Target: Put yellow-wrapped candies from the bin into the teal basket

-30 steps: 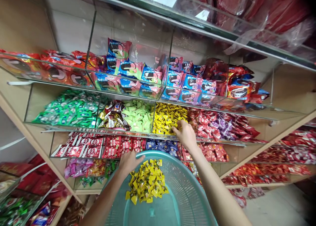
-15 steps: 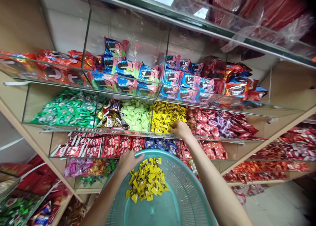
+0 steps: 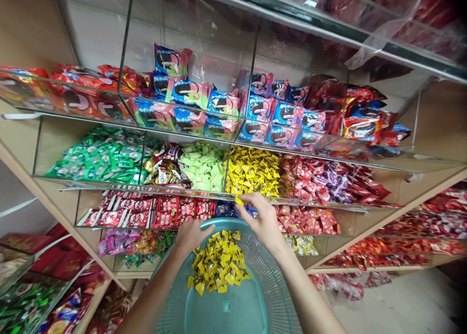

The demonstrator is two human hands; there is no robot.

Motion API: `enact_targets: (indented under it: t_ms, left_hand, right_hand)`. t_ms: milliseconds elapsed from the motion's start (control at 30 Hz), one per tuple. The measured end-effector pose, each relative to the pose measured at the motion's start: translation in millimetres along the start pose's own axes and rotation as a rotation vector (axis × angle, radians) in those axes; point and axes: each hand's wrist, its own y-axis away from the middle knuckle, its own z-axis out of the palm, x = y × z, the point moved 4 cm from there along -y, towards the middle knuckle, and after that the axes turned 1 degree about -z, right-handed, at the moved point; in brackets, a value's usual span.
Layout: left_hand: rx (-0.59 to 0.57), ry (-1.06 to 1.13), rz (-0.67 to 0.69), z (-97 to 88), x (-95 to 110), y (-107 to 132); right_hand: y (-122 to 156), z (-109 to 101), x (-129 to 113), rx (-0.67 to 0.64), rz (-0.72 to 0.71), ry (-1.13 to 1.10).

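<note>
Right hand [image 3: 261, 219]: pinching one yellow candy [image 3: 239, 200], mid-frame
Left hand [image 3: 189, 235]: closed over my basket's [image 3: 269, 281] rim, lower centre
Around: green candies [image 3: 98, 158] left, cookies [image 3: 186, 93] above
Between: shelf edge [image 3: 204, 194], separating basket from yellow pile [image 3: 251, 173]
Since earlier: my right hand has left that pile

- Basket [image 3: 233, 317]: 1.
- Hands: 2. Left hand [image 3: 191, 234] on basket rim; right hand [image 3: 261, 218] near far basket rim.
- Loose candy [image 3: 239, 200], in right hand: 1 visible.
- Yellow heaps: 2. Inner heap [image 3: 219, 261] inside basket; outer heap [image 3: 253, 171] beyond basket. Pieces per heap: uncountable, overlapping.
- Pale-green heap [image 3: 203, 166], beyond basket: 1.
- Navy heap [image 3: 225, 209], beyond basket: 1, partly hidden.
</note>
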Motion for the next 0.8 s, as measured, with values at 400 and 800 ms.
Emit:
enact_targets:
  t_ms: [400, 800]
  left_hand:
    - [-0.015, -0.003, 0.027, 1.7, -1.5, -1.7]
    - [-0.039, 0.002, 0.004, -3.3, 1.7, 0.5]
  right_hand:
    - [61.5, 84.3, 46.5, -0.572, 0.165, 0.119]
    - [52.1, 73.1, 36.1, -0.430, 0.110, 0.153]
